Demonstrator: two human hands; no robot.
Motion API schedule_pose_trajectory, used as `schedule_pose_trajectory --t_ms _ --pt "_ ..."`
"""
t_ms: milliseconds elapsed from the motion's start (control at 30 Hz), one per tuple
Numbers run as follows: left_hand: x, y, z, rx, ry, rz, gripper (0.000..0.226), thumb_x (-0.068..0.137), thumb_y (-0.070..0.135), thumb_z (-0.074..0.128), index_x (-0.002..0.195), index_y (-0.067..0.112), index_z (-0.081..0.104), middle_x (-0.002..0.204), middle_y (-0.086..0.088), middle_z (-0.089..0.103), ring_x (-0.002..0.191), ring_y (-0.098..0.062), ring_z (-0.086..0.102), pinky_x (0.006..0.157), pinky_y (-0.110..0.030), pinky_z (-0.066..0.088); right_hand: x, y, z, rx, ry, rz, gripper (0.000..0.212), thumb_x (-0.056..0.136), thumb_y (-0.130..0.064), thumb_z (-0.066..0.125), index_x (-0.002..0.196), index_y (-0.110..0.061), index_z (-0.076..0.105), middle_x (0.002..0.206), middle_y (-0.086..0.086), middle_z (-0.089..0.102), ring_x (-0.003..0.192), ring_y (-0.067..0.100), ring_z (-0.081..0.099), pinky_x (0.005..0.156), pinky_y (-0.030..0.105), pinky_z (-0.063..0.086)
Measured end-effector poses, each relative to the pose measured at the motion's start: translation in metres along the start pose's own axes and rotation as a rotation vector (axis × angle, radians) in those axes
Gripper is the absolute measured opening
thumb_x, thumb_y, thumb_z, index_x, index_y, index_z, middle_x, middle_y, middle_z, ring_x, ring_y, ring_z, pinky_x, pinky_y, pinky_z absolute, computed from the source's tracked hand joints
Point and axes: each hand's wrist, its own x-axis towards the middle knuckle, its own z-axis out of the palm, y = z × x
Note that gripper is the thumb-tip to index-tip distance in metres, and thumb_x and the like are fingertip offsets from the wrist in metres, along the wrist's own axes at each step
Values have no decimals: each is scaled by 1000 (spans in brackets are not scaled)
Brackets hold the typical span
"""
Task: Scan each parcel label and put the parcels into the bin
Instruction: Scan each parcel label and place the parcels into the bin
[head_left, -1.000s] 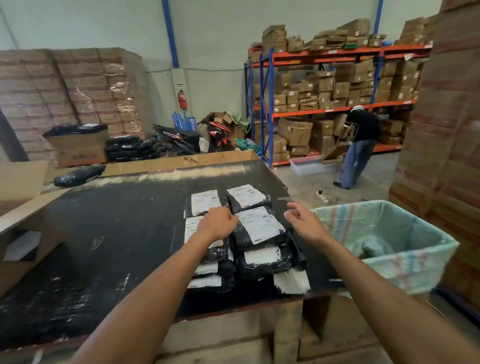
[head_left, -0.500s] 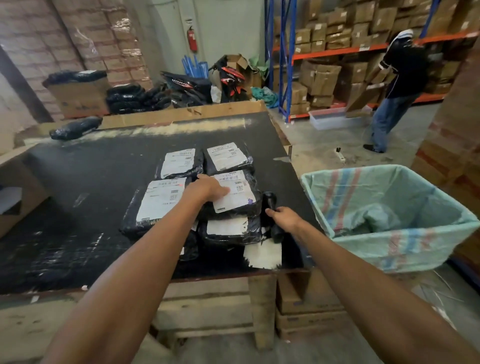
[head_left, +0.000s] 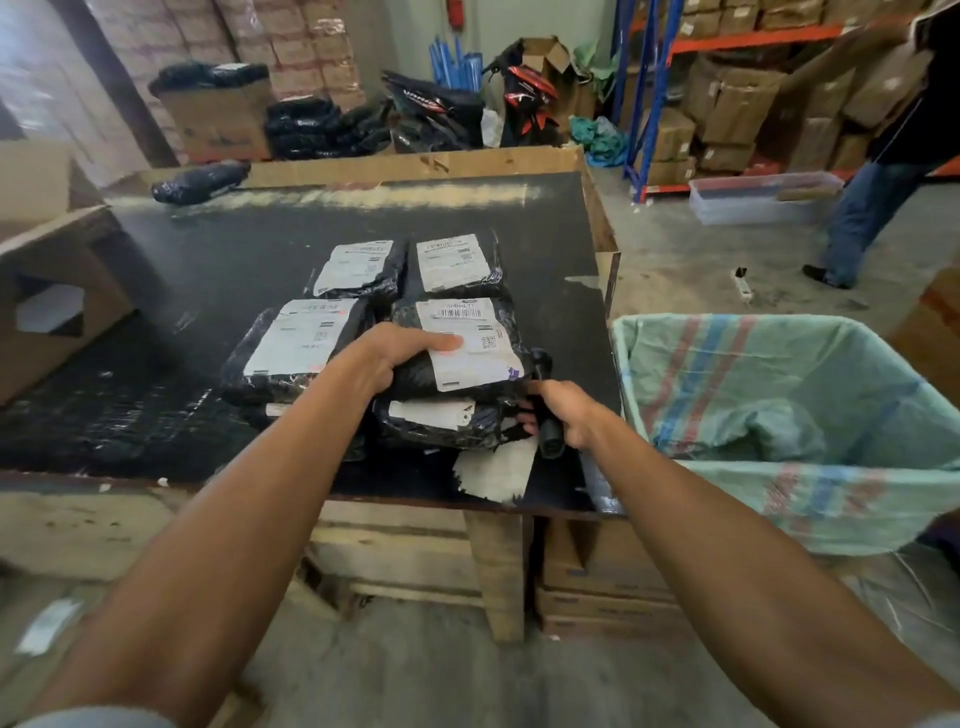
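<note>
The left hand grips the top parcel, thumb on its label; the right hand is closed around the scanner at its four o'clock. Keep the barcode uncovered; the bin sits at three o'clock.

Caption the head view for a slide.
Left hand grips a labelled black plastic parcel; right hand holds a black scanner.
</note>
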Motion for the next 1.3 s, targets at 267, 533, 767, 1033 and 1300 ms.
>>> schedule_pose_trajectory --t_ms 267,533,767,1033,1300 --pt "-10 -8 -25 -334 -78 -130 47 80 7 81 126 5 69 118 -14 75 105 -26 73 98 -44 57 -24 -3 -15 232 122 -83 9 87 -6 53 80 -8 56 73 7 57 52 16 46 45 25 40" --pt "-33 7 -27 -500 -81 31 61 54 -8 84 114 -2 73 106 -20 77 90 -36 77 78 -49 63 -53 -22 -4 199 96 -466 16 91 -22 66 103 -13 60 75 3 69 52 15 47 50 26 40" --pt "-31 28 -13 -652 48 362 57 59 -18 84 107 5 64 104 -15 77 93 -34 75 79 -51 63 -80 -31 15 45 -40 -662 9 85 -27 69 81 -18 67 72 6 69 46 11 47 46 23 43" --pt "-26 30 3 -685 82 472 68 61 -15 85 119 8 58 115 -10 73 104 -30 71 88 -53 60 -98 -31 18 -154 -38 -730 16 95 -16 62 79 -11 63 70 8 61 51 15 44 51 27 41" --pt "-18 36 6 -659 94 484 65 61 -12 87 113 16 59 117 -9 72 107 -31 70 89 -59 59 -100 -39 12 -146 7 -721 17 90 -19 63 75 -9 61 66 7 60 48 14 44 48 26 39"
